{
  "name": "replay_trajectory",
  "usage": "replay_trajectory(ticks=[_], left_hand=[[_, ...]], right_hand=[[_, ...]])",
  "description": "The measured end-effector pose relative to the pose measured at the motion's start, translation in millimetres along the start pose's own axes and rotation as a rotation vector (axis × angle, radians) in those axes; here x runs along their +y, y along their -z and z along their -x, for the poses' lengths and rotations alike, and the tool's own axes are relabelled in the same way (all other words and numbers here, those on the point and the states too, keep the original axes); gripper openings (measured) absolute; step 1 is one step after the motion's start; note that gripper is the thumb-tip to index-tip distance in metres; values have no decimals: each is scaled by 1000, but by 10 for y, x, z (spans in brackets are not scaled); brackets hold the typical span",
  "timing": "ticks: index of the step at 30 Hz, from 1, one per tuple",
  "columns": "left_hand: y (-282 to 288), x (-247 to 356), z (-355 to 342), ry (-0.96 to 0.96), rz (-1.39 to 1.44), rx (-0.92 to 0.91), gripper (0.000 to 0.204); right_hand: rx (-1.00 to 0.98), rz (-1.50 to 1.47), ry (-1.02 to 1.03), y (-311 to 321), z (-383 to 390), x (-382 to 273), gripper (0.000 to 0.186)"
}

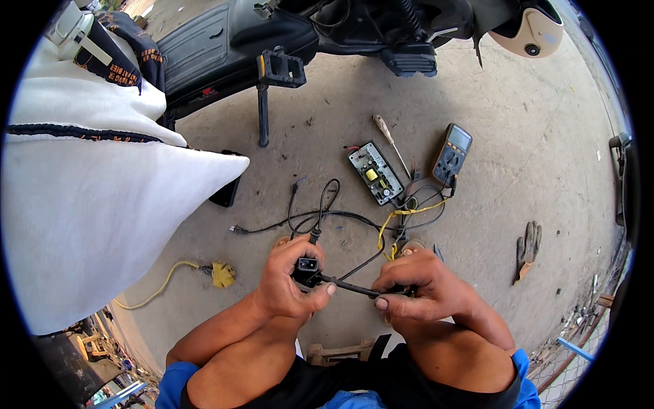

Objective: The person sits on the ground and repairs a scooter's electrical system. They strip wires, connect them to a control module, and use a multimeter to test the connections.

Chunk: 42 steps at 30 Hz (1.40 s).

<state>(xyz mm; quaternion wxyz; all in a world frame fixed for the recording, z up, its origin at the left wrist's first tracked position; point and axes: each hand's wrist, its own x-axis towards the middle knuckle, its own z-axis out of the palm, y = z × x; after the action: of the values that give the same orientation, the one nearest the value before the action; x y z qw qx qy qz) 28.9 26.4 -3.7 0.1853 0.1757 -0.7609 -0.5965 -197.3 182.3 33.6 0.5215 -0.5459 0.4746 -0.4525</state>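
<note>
My left hand (289,279) is closed around a black power connector (307,268), its rectangular socket end facing up. A short length of black cable (351,286) runs from it across to my right hand (426,283). The thumb and fingers there pinch the cable's other end, and what lies deeper in that hand is hidden. Beyond my hands, more black cable (320,217) lies looped on the ground, with a plug (238,230) at its left end. An opened charger case with a bare circuit board (376,174) sits farther off, between a screwdriver (388,133) and a multimeter (452,153).
A yellow cord (402,213) lies among the multimeter leads. At left is another yellow cord with a wrapped end (223,275), below a large white cloth (109,211). A work glove (528,251) lies right. Across the top stands a bike with a pedal (283,71) and a beige helmet (531,33).
</note>
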Motion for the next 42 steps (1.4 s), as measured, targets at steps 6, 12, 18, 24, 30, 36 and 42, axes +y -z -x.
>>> replay_trajectory(ticks=[6,12,18,24,30,36,42], left_hand=[[-23,-10,-11,27,-10,21,46],[-3,-52,7,14,-31,48,50],[-41,-76,11,8,-7,85,39],[15,-13,79,9,97,153,31],[68,63,59,3,121,159,27],[126,86,78,61,212,214,24],[152,92,53,121,248,204,24]], right_hand=[[28,60,50,10,11,-10,17],[106,5,121,71,75,91,14],[617,-475,-103,119,488,297,23],[1181,-877,-184,420,796,837,26],[1541,-862,-203,927,1575,1473,27],[1797,-666,-382,1291,2412,2267,26],[1880,-685,-483,1459,2873,2659,23]])
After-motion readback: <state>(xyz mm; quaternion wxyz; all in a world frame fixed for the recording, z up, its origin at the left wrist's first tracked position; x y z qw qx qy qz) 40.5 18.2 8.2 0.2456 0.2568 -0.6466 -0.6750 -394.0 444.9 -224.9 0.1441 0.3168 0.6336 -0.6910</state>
